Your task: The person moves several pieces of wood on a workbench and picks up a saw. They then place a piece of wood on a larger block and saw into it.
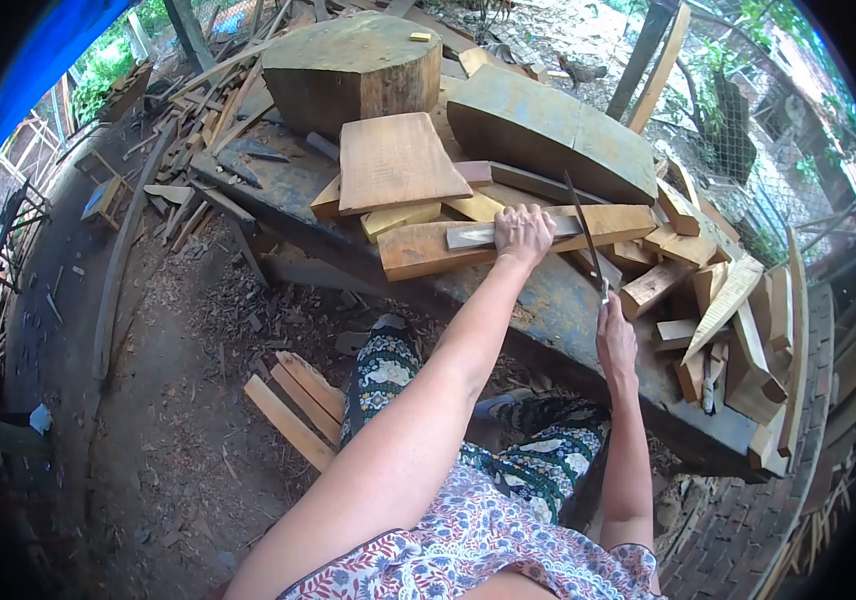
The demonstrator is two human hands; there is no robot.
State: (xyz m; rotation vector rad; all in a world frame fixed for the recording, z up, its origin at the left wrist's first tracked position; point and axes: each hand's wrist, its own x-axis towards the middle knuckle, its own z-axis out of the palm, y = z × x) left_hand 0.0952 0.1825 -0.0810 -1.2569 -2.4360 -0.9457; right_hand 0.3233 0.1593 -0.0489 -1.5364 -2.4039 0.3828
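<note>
My left hand (525,235) is closed round a narrow grey strip of wood (470,237) and presses it onto a long, thick timber block (410,252). The strip lies along the block's top, and its right end shows beyond my fingers. My right hand (616,335) grips the handle of a hand saw (587,235). The saw's thin, dark blade is seen nearly edge-on, points away from me and crosses the strip to the right of my left hand. Its teeth cannot be made out.
A dark, worn bench (548,320) carries the block. Behind stand a flat wooden slab (398,160), a big stump (353,75) and a heavy beam (558,130). Several offcuts (723,310) are piled at right. Boards (298,400) lean near my leg. Wood scraps litter the ground.
</note>
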